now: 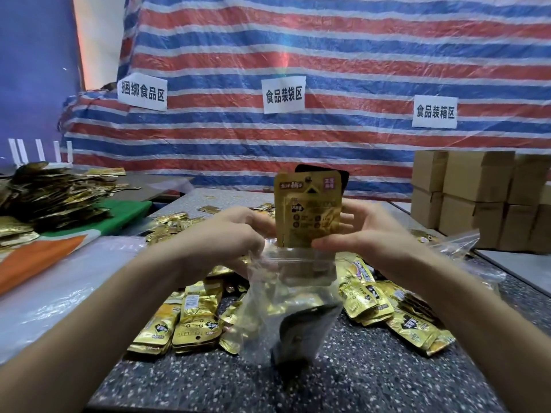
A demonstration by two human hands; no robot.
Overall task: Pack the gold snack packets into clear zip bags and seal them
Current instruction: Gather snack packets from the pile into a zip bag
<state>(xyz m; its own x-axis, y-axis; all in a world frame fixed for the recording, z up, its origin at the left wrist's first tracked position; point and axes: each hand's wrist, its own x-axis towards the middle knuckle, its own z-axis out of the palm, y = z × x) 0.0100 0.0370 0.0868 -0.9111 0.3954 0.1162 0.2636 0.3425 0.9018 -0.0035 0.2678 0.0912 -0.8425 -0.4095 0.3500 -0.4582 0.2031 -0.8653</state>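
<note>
Gold packets (308,213) stand upright, lower end in the clear bag (283,308); right hand (363,234) pinches them, left hand (235,231) pinches the bag rim.

A dark speckled counter (357,368) carries a loose heap of gold snack packets (190,320). Left of the heap lies a clear plastic sheet (59,287); right of it lie spare clear zip bags (459,242); beyond it, more packets lie scattered.
</note>
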